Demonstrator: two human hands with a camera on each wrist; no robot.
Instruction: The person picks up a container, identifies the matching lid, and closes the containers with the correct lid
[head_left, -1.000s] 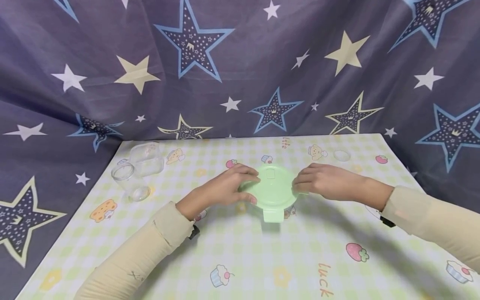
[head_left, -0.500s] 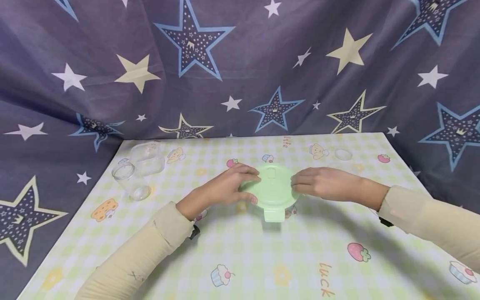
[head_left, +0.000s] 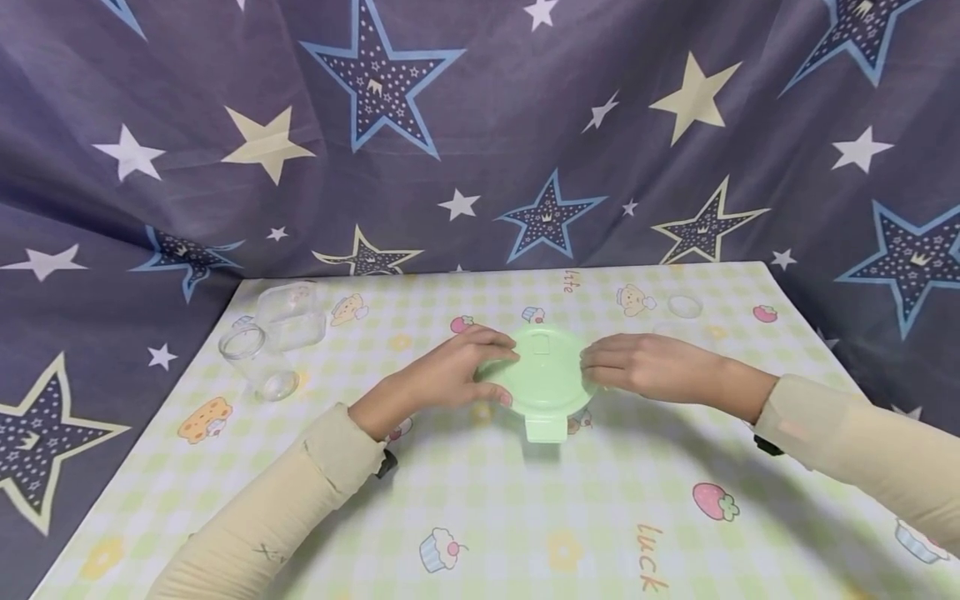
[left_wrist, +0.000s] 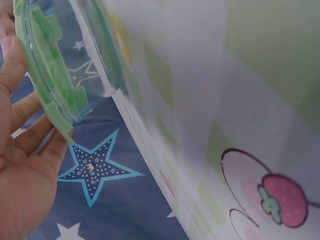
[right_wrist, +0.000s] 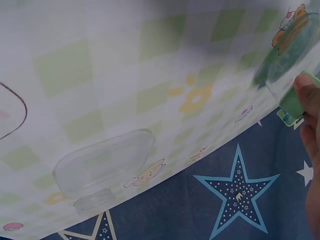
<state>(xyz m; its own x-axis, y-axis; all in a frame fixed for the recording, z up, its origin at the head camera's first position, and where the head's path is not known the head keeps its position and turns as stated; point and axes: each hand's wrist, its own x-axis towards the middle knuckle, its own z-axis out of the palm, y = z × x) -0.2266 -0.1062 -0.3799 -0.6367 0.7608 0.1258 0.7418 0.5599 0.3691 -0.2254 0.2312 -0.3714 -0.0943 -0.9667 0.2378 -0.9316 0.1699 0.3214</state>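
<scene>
A clear round food container (left_wrist: 97, 50) stands on the table under a pale green lid (head_left: 543, 375). The lid's front clip (head_left: 547, 430) sticks outward. My left hand (head_left: 453, 371) holds the lid's left edge, thumb toward me and fingers round the far side; the left wrist view shows the fingers curled along the green rim. At the opposite side, my right hand (head_left: 645, 367) pinches a green side clip (right_wrist: 291, 106) between thumb and fingers, as the right wrist view shows. That clip is hidden behind the fingers in the head view.
At the back left, a clear jar (head_left: 258, 362) lies on its side before a clear rectangular container (head_left: 292, 315). Beyond my right hand are a clear rectangular dish (right_wrist: 105, 162) and a small clear round piece (head_left: 685, 306). A star-patterned curtain (head_left: 480, 133) hangs behind the table.
My right hand has shifted slightly left and toward me, and its fingers now cover the side clip that showed below them. The left hand and the lid have stayed in place.
</scene>
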